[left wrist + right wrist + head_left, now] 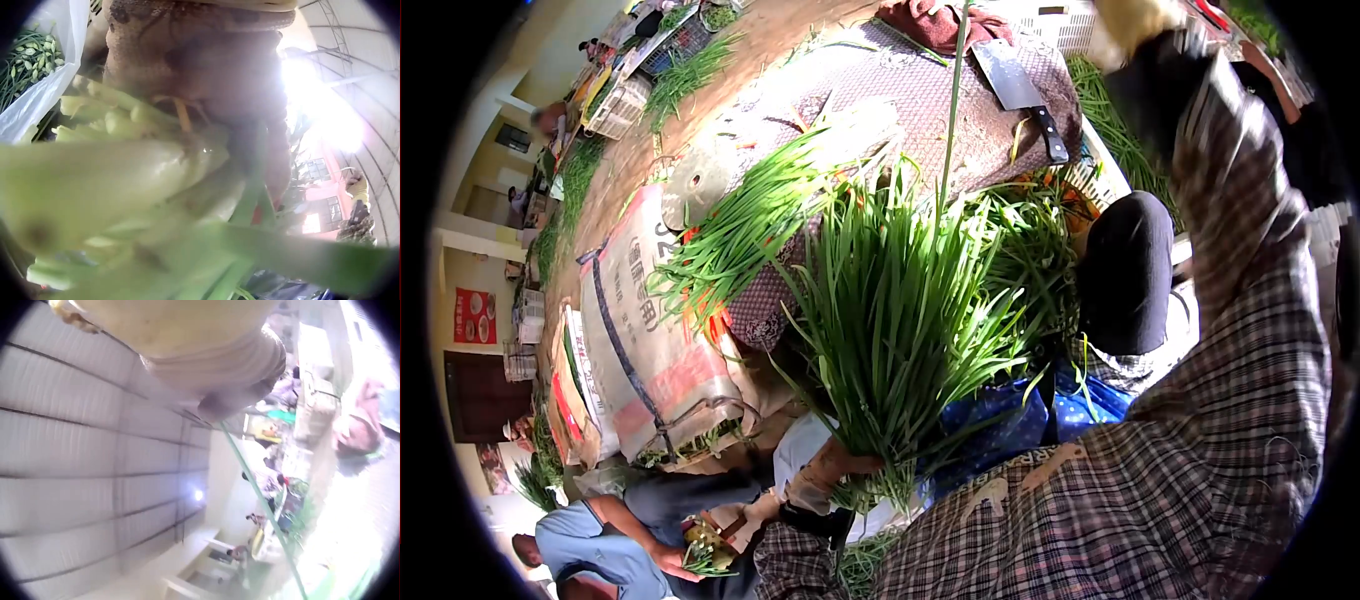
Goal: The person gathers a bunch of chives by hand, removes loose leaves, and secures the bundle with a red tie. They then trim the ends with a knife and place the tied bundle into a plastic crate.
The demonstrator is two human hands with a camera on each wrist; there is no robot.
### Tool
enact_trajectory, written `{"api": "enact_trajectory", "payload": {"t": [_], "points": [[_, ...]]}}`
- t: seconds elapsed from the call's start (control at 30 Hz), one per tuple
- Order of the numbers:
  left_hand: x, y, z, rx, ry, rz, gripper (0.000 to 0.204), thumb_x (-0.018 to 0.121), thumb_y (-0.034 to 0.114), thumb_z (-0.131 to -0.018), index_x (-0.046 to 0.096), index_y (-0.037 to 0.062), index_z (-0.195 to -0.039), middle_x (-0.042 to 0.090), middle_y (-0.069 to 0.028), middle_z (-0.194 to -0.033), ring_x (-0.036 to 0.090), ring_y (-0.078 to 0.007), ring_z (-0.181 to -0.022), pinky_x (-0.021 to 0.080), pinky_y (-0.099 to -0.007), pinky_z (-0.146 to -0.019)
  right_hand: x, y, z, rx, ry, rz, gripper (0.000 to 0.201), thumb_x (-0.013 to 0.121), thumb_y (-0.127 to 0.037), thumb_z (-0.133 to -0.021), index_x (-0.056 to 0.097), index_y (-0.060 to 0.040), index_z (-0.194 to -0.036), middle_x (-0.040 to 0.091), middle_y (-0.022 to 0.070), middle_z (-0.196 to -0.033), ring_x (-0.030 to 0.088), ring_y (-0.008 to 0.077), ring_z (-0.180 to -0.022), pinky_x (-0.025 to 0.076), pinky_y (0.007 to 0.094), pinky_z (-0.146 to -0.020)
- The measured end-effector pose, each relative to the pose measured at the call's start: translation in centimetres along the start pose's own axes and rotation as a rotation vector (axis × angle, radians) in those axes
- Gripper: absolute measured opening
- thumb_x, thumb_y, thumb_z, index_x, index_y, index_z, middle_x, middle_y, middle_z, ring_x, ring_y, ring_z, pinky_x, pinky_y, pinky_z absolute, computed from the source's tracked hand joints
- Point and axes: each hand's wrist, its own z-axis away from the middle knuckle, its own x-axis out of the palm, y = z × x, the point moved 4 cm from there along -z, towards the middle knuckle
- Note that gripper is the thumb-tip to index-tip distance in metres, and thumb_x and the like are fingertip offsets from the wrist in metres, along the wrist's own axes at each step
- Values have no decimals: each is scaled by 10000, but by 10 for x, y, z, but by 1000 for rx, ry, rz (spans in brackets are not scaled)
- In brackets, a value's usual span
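My left hand (pixel 840 470), in a soiled glove, grips a large upright bunch of garlic chives (pixel 890 320) near its base. In the left wrist view, the pale stem ends (pixel 119 119) stick out beside the gloved fingers (pixel 231 75). My right hand (pixel 1140 25), in a yellowish glove, is raised at the upper right and blurred. Its fingertips pinch a long green leaf (pixel 259 497) in the right wrist view. A long leaf (pixel 953 110) also rises from the bunch to the top of the head view. More cut chives (pixel 760 200) lie on the patterned cloth (pixel 870 80).
A cleaver (pixel 1007 78) with a black handle lies on the cloth near a reddish-brown rag (pixel 945 25). A printed sack (pixel 625 320) and a round disc (pixel 697 188) are at the left. Another person (pixel 600 545) sits at the lower left. Crates stand around.
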Motion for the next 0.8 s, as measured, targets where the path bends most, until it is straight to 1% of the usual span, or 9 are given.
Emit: {"api": "enact_trajectory", "payload": {"t": [0.17, 0.33, 0.47, 0.53, 0.6, 0.67, 0.73, 0.77, 0.8], "points": [[-3, -45, -7, 42, -41, 99, 608, 812, 134, -652, 537, 36, -1185, 612, -63, -1078, 567, -189, -978, 456, -337, -859, 23, -31, -36, -173, -67, 93, 225, 556, -286, -864, 619, -129, -1013, 612, 67, -775, 569, 151, -623, 474, 298, -566], [-2, 0, -2, 29, 33, -47, 613, 819, 159, -641, 545, 47, -1177, 609, -71, -1086, 565, -192, -982, 457, -348, -851, 58, 40, -45, -180, -249, 498, 297, 563, -243, -845, 591, -140, -1122, 643, 88, -890, 607, 177, -691, 518, 322, -631], [-3, -36, -12, 123, -69, 108, 613, 822, 155, -633, 547, 48, -1170, 614, -72, -1065, 568, -189, -970, 463, -347, -835, 98, 154, 7, -66, -759, 1036, 384, 568, -208, -829, 569, -148, -1209, 668, 105, -982, 637, 198, -746, 554, 341, -683], [-3, -39, -11, 162, -51, 69, 619, 829, 162, -623, 549, 45, -1163, 620, -71, -1042, 570, -182, -952, 468, -343, -826, 120, 155, 51, 176, -1199, 1280, 382, 559, -225, -838, 566, -139, -1210, 655, 131, -1022, 643, 243, -874, 526, 385, -757], [-3, -28, -7, 138, -19, 0, 623, 830, 170, -623, 548, 44, -1164, 621, -71, -1040, 571, -184, -950, 469, -340, -828, 129, 157, 53, 47, -1270, 1309, 395, 534, -268, -861, 552, -112, -1223, 660, 126, -1004, 631, 235, -899, 510, 395, -777], [-2, -23, -7, 110, 3, -68, 627, 832, 177, -622, 548, 44, -1165, 622, -71, -1039, 572, -186, -948, 469, -338, -829, 120, 148, 43, 97, -1176, 1417, 356, 485, -316, -898, 607, -56, -1108, 662, 109, -995, 627, 208, -905, 518, 369, -789], [-3, -26, -3, 52, 8, -7, 636, 835, 180, -617, 549, 44, -1169, 621, -72, -1049, 571, -184, -957, 469, -335, -830, 113, 187, 21, -97, -1354, 1844, 328, 488, -329, -901, 638, -67, -1029, 646, 83, -964, 608, 188, -829, 494, 370, -795], [-4, -36, -3, 46, 4, -7, 636, 835, 180, -617, 549, 44, -1169, 621, -72, -1049, 571, -184, -957, 469, -335, -830, 113, 166, 25, -91, -1356, 1839, 328, 488, -329, -901, 638, -67, -1029, 646, 83, -964, 608, 188, -829, 494, 370, -795], [-6, -51, -7, 123, -3, -44, 629, 829, 164, -626, 547, 42, -1175, 621, -70, -1054, 573, -182, -954, 471, -330, -829, 105, 137, 23, 115, -1188, 1509, 249, 561, -264, -864, 639, -86, -1020, 648, 56, -925, 604, 165, -807, 496, 315, -760]]}}
